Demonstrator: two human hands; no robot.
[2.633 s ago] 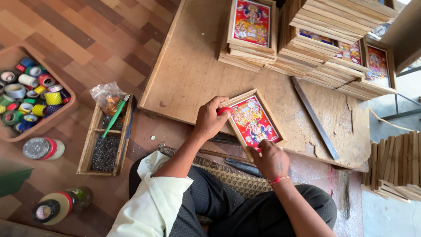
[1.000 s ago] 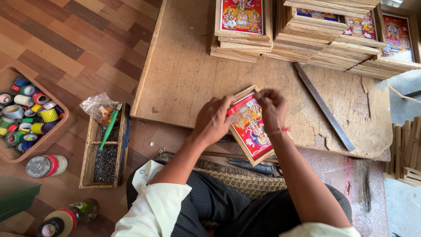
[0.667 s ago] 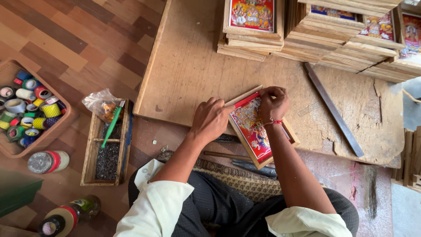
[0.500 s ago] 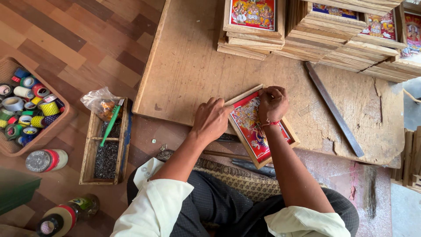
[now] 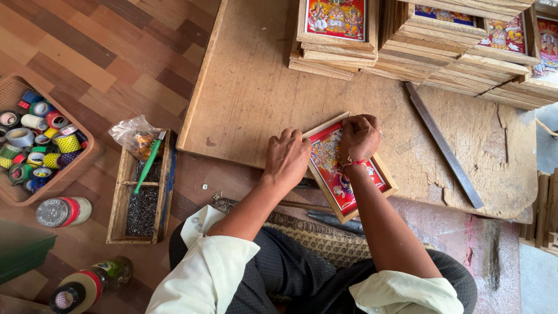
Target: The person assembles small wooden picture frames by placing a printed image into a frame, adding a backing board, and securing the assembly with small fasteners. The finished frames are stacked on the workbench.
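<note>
A small wooden-framed colourful picture point(image 5: 337, 180) lies turned at an angle on the low wooden work board point(image 5: 250, 99). My left hand point(image 5: 288, 157) rests palm down on the frame's left edge, fingers spread. My right hand point(image 5: 359, 136) is curled in a fist over the frame's top corner, a red thread on the wrist. Whether it pinches anything small is hidden.
Stacks of similar framed pictures point(image 5: 337, 29) line the board's far edge. A long metal bar point(image 5: 444, 154) lies to the right. On the floor at the left are a wooden tray of small nails point(image 5: 142, 197), a basket of tape rolls point(image 5: 40, 145) and a tape roll point(image 5: 64, 212).
The frame was turned from lying flat under my hands to an angled position. My right hand moved from its lower right corner to its top corner; the left hand stays on the left edge.
</note>
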